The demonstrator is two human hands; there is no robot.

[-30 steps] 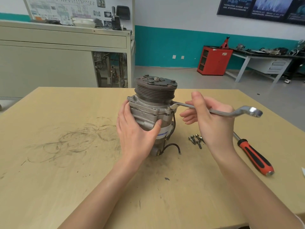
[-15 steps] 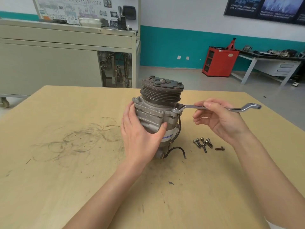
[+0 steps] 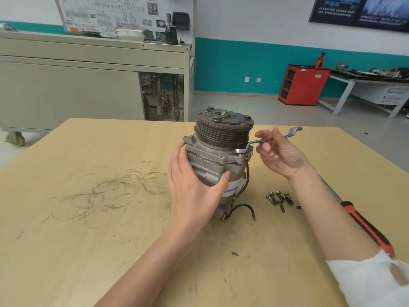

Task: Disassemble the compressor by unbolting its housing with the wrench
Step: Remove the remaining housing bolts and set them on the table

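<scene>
A grey metal compressor with a dark ribbed pulley on top stands upright in the middle of the wooden table. My left hand wraps around its housing from the front left. My right hand pinches the shaft of a silver ring wrench. The wrench's near ring sits over a bolt on the housing's right flange, and its handle points away to the right. Several removed bolts lie on the table right of the compressor. A black wire hangs from the compressor's lower right side.
A screwdriver with a red and black handle lies on the table under my right forearm. Behind the table stand a beige cabinet on casters, a red tool cabinet and a workbench at the back right.
My right hand has swung the wrench handle away from me, counterclockwise around the bolt, and now holds it with fingertips. My left hand has stayed on the housing.
</scene>
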